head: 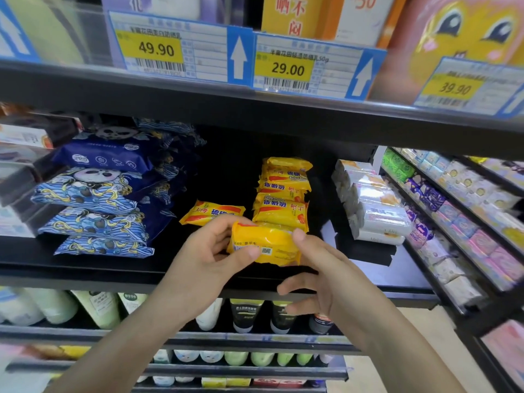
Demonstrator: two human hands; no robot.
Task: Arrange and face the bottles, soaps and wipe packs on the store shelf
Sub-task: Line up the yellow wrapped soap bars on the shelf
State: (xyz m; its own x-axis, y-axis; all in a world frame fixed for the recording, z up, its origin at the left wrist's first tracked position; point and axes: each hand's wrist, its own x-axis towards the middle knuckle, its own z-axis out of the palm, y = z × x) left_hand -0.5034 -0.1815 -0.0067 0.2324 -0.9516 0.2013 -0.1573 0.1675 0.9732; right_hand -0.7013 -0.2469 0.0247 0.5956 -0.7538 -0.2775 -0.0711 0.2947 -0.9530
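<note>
Yellow soap [265,243] held by 2 hands, barcode side up, long axis left-right, left hand [211,251] pinching left end, right hand [320,268] pinching right end

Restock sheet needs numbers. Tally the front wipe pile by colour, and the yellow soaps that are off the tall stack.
Dark navy plastic wipe pack: 1
Blue wave-patterned plastic wipe packs: 3
Held yellow plastic-wrapped soap bar: 1
Loose yellow plastic-wrapped soap bar: 1
Total: 6
</note>
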